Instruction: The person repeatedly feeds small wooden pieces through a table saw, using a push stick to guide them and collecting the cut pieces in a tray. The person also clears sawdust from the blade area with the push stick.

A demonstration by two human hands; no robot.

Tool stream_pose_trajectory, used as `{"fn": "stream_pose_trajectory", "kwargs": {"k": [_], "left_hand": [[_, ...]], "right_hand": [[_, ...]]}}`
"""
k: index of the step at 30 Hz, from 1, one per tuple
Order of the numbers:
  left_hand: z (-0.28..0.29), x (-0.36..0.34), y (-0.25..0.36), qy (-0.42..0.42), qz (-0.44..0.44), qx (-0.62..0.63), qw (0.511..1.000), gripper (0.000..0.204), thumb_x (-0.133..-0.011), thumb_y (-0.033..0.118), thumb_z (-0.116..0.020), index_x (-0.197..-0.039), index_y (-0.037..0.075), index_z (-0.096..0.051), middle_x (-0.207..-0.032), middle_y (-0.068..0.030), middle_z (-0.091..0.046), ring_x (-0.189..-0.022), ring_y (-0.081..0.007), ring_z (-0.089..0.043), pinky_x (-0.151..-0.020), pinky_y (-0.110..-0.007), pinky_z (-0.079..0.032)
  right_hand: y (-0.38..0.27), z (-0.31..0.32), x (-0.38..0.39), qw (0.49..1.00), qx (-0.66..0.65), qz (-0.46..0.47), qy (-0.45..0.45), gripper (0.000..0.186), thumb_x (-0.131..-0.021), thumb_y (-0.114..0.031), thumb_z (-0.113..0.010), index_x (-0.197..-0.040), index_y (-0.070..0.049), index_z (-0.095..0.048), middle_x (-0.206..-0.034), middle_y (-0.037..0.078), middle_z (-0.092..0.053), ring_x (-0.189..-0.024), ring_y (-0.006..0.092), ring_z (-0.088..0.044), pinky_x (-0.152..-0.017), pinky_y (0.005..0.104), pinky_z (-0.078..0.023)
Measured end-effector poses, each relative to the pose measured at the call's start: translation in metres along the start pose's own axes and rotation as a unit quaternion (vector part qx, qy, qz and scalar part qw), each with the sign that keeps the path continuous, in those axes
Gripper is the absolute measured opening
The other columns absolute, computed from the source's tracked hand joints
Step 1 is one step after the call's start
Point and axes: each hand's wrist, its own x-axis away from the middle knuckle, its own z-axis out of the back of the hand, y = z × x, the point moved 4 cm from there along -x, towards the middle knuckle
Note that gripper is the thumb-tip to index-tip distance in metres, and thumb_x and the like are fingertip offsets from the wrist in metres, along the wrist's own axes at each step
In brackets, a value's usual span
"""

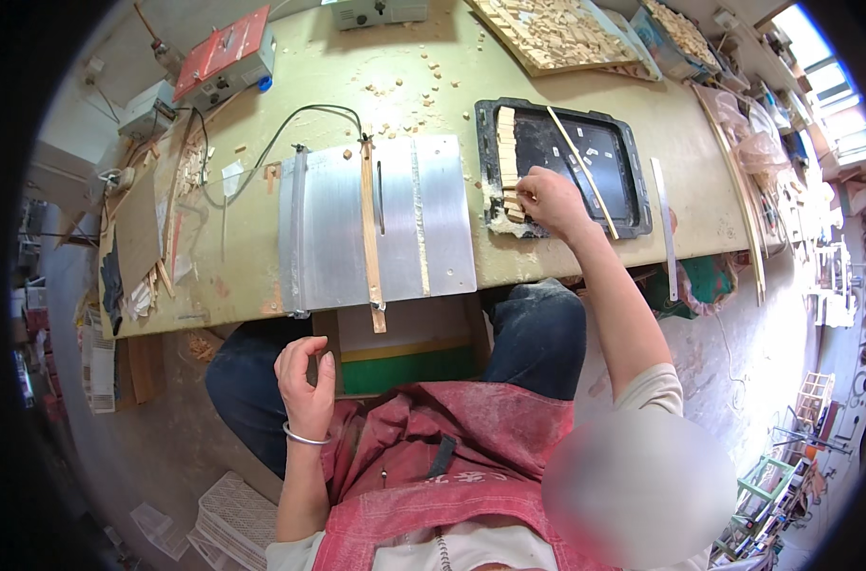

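Observation:
My right hand (552, 202) reaches over the left side of a black tray (632, 152), its fingers pinched on a small wooden block near the near end of a row of such blocks (507, 143). The fingertips partly cover that block. A thin wooden strip (582, 169) lies slantwise across the tray. My left hand (307, 385) hangs before the table's front edge, fingers loosely bent and apart, holding nothing. Closest to it is a metal plate (333, 238), with a narrow wooden bar (367, 214) lying across it and jutting past the front edge.
A board heaped with small wooden pieces (566, 33) stands at the back right. A red-topped machine (225, 57) sits at the back left, and a black cable (247, 176) runs to the plate. A steel ruler (665, 228) overhangs the table edge right of the tray.

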Motion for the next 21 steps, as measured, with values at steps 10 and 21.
{"fn": "stream_pose_trajectory", "kwargs": {"k": [10, 21], "left_hand": [[0.002, 0.001, -0.004, 0.001, -0.002, -0.006, 1.000, 0.016, -0.094, 0.007, -0.069, -0.109, 0.002, -0.069, -0.106, -0.0114, -0.069, -0.099, -0.0282, -0.066, -0.096, -0.039, -0.049], [0.001, 0.000, -0.004, -0.003, 0.001, -0.004, 1.000, 0.016, -0.094, 0.007, -0.070, -0.109, 0.002, -0.068, -0.106, -0.0120, -0.069, -0.100, -0.0287, -0.066, -0.096, -0.039, -0.049]], "right_hand": [[0.034, 0.017, 0.002, 0.995, 0.036, -0.078, 0.053, 0.012, -0.092, -0.017, -0.067, -0.094, -0.006, -0.073, -0.099, 0.014, -0.070, -0.098, 0.0364, -0.069, -0.086, 0.0460, -0.057], [0.044, 0.009, 0.022, 0.992, -0.081, -0.067, 0.067, 0.017, -0.089, -0.014, -0.067, -0.099, -0.006, -0.077, -0.099, 0.014, -0.066, -0.099, 0.0366, -0.067, -0.087, 0.0456, -0.055]]}}
